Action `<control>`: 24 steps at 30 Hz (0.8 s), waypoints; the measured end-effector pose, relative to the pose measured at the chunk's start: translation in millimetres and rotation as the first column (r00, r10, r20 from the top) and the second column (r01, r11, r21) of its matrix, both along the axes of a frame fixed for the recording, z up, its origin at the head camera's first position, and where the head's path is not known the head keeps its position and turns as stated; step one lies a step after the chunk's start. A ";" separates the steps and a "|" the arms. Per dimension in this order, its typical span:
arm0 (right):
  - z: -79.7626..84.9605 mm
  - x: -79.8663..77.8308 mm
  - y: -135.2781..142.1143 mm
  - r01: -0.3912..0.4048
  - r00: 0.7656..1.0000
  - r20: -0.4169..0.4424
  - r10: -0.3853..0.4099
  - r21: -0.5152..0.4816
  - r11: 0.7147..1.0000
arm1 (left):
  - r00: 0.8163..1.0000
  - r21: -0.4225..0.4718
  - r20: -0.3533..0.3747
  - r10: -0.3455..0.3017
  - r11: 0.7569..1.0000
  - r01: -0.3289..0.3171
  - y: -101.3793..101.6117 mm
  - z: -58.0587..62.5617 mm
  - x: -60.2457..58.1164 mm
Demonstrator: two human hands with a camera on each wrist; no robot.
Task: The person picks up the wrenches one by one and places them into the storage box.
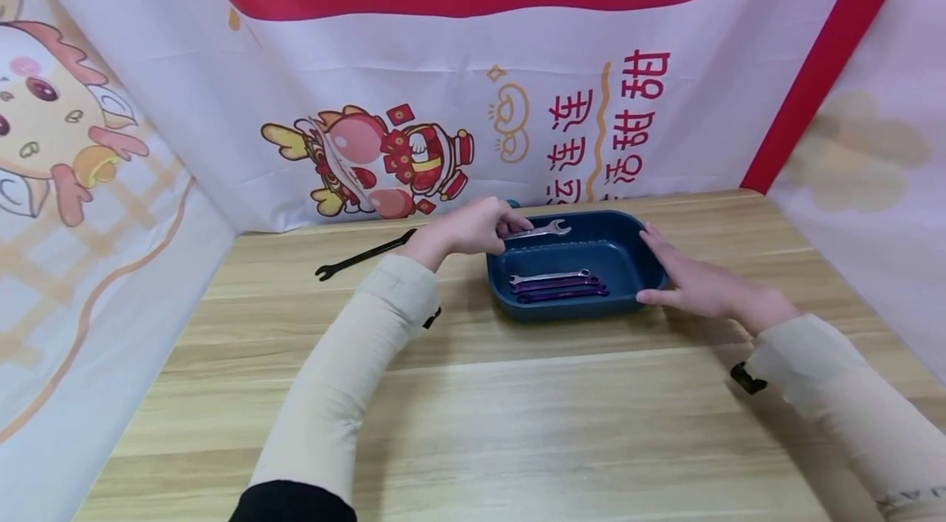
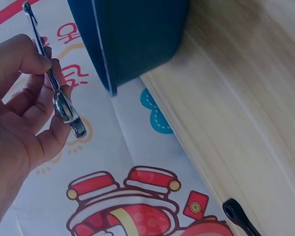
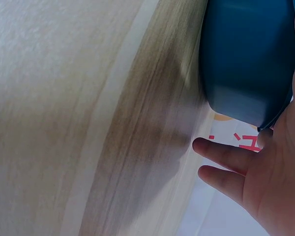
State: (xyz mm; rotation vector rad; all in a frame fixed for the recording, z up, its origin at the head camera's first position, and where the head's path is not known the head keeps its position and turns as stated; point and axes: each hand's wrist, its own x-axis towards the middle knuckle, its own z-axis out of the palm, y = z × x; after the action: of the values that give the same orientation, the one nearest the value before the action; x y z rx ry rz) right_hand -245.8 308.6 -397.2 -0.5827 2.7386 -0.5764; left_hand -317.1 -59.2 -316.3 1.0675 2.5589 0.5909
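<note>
My left hand [image 1: 476, 228] pinches a silver wrench [image 1: 545, 231] between thumb and fingers, over the back left part of a dark blue plastic tray [image 1: 584, 309]. In the left wrist view the same wrench [image 2: 50, 73] slants across the fingers. A small silver wrench [image 1: 550, 277] and two purple wrenches [image 1: 565, 293] lie side by side inside the tray, near its front wall. At the tray's right end, my right hand [image 1: 698, 284] rests against the rim with its fingers extended; the right wrist view shows two of these fingers [image 3: 226, 156] straight and off the tray.
A black double-ended wrench [image 1: 365, 256] lies on the wooden table [image 1: 517, 423] left of the tray, partly behind my left forearm. Printed cloth [image 1: 443, 54] hangs along the table's back edge and both sides, close behind the tray.
</note>
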 end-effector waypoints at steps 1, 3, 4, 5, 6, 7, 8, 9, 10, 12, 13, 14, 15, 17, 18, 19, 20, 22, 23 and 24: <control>0.0 0.1 0.0 0.001 1.000 0.003 -0.001 0.000 1.000 | 1.000 -0.002 -0.002 0.001 1.000 -0.001 2.4 0.4 0.0; 0.5 0.4 -0.4 0.003 1.000 0.003 -0.003 -0.002 1.000 | 1.000 -0.004 -0.003 0.001 1.000 -0.001 7.0 0.7 0.0; 0.9 0.5 -0.6 0.006 1.000 0.006 -0.006 -0.003 1.000 | 1.000 -0.002 -0.004 0.000 1.000 0.000 9.1 0.6 -0.2; 1.2 0.7 -0.8 0.009 1.000 0.007 -0.009 -0.005 1.000 | 1.000 -0.001 -0.002 0.000 1.000 0.000 10.9 0.5 -0.4; 1.3 0.7 -1.0 0.011 1.000 0.008 -0.011 -0.005 1.000 | 1.000 0.002 -0.001 -0.002 1.000 0.002 12.9 0.1 -0.9; 1.2 0.6 -0.9 0.012 1.000 0.008 -0.012 -0.005 1.000 | 1.000 0.004 -0.003 -0.004 1.000 0.004 14.6 -0.2 -1.3; 0.8 0.5 -0.9 0.014 1.000 0.008 -0.014 -0.004 1.000 | 1.000 0.006 -0.004 -0.006 1.000 0.006 16.4 -0.6 -1.6; 0.4 0.6 -0.9 0.016 1.000 0.011 -0.016 -0.005 1.000 | 1.000 0.006 -0.006 -0.008 1.000 0.008 18.3 -1.2 -2.2; 0.6 0.5 -1.0 0.016 1.000 0.011 -0.016 -0.003 1.000 | 1.000 0.007 -0.006 -0.009 1.000 0.009 20.1 -1.3 -2.6; 1.0 0.2 -0.9 0.016 1.000 0.013 -0.016 0.000 1.000 | 1.000 0.007 -0.006 -0.013 1.000 0.013 24.0 -1.7 -3.9; 1.2 0.1 -0.9 0.015 1.000 0.012 -0.015 0.000 1.000 | 1.000 0.008 -0.002 -0.015 1.000 0.015 26.0 -2.1 -4.5; 1.4 0.0 -0.9 0.014 1.000 0.012 -0.014 0.001 1.000 | 1.000 0.009 0.001 -0.015 1.000 0.015 28.1 -2.3 -5.0; 1.7 0.0 -1.0 0.014 1.000 0.010 -0.014 0.000 1.000 | 1.000 0.010 0.004 -0.014 1.000 0.014 30.1 -2.5 -5.5; 2.1 -0.2 -1.1 0.013 1.000 0.004 -0.013 0.002 1.000 | 1.000 0.012 0.012 -0.009 1.000 0.009 33.8 -3.2 -6.7; 2.2 -0.2 -1.2 0.013 1.000 0.002 -0.013 0.003 1.000 | 1.000 0.014 0.017 -0.004 1.000 0.004 35.5 -3.6 -7.0; 2.4 0.0 -1.4 0.013 1.000 0.002 -0.013 0.002 1.000 | 1.000 0.016 0.022 0.000 1.000 0.000 37.2 -4.5 -7.6; 2.4 0.2 -1.6 0.015 1.000 0.003 -0.015 0.004 1.000 | 1.000 0.016 0.027 0.002 1.000 -0.002 38.8 -5.0 -8.0; 2.4 0.8 -1.9 0.018 1.000 0.007 -0.018 0.004 1.000 | 0.999 0.016 0.035 0.001 1.000 -0.002 41.9 -6.7 -8.7; 2.3 1.2 -1.9 0.020 1.000 0.009 -0.020 0.004 1.000 | 0.999 0.015 0.038 0.000 1.000 0.000 43.5 -7.8 -9.0; 2.3 1.6 -2.0 0.023 1.000 0.011 -0.023 0.004 1.000 | 0.999 0.014 0.039 -0.002 1.000 0.002 44.9 -8.7 -9.3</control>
State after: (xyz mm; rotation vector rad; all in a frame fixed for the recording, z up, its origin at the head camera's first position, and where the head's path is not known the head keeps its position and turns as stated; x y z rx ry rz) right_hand -244.2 306.7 -394.9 -0.5464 2.7389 -0.5779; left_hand -326.4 -14.3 -325.1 1.0522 2.5233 0.6244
